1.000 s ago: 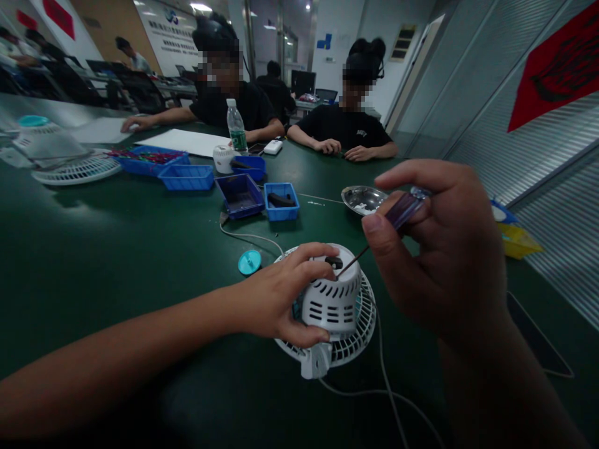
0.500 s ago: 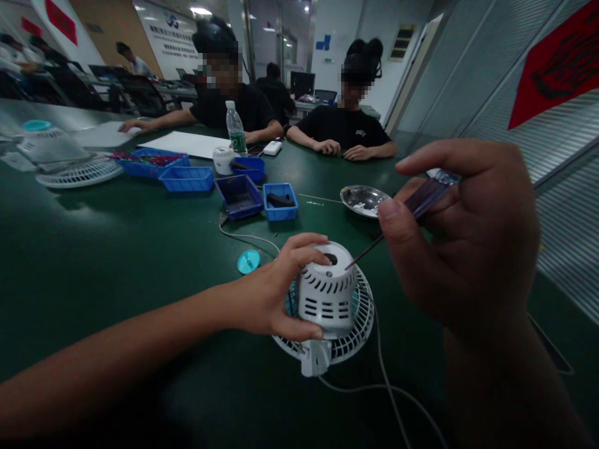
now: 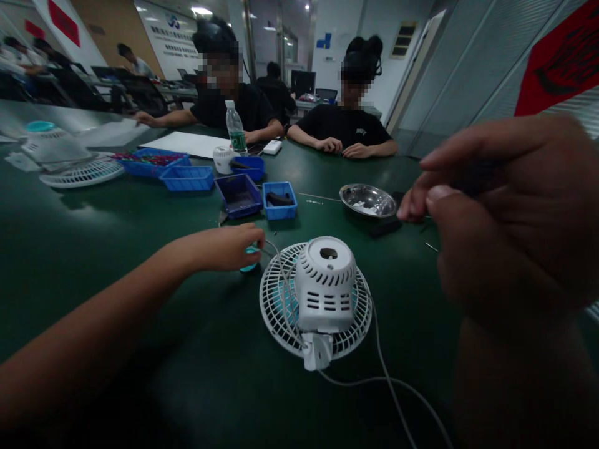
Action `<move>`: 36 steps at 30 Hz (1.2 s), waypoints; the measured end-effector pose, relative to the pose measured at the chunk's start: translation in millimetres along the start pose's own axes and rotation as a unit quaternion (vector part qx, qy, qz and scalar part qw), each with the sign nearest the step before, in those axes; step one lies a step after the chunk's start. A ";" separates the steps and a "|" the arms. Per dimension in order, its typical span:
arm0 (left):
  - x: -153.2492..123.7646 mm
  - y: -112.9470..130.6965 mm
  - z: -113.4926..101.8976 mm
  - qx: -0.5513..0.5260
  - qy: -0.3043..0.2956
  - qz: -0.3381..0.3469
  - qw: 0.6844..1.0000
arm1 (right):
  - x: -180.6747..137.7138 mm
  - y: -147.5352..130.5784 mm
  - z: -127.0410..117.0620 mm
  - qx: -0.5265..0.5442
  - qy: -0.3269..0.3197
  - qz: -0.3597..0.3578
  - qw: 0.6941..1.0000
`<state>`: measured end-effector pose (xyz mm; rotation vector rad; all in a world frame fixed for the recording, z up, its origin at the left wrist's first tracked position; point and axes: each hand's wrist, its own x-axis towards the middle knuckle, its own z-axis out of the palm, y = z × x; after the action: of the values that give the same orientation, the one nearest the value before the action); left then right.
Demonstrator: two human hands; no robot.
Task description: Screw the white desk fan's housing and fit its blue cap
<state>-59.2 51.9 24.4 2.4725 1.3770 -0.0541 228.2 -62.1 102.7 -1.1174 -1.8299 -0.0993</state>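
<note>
White fan point(image 3: 326, 290) on the green table point(image 3: 412, 293)

Face down, body apart from my fingers. Left of it, my left hand point(image 3: 227, 246) partly covers the teal cap point(image 3: 248, 269), fingers curled narrow, can't tell if gripping. My right hand point(image 3: 510, 212) is raised off to the right, fingers bent, can't tell if it's holding anything.

"Bright or dim?"
"Dim, with a ceiling lamp point(image 3: 201, 10) glowing at the back. Gleams on the desk point(image 3: 112, 243) at far left; darkens over the right hand point(image 3: 510, 218)."
"Sharp?"
"Soft, and stretched toward the edges."
</note>
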 end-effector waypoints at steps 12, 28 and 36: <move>15.7 -18.3 14.6 0.048 -0.135 -0.027 0.989 | 13.4 17.2 7.0 -0.099 -0.374 0.130 0.913; -4.3 40.3 -25.6 -0.308 0.168 0.119 0.929 | 13.5 18.7 12.8 -0.011 -0.534 0.216 0.817; 15.4 95.5 -12.7 -0.271 0.141 0.237 0.922 | 11.4 17.3 16.9 -0.033 -0.522 0.228 0.822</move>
<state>27.4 21.4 57.5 2.2956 0.7004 0.7152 227.8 -36.4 95.6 -1.8371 -2.3913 0.9114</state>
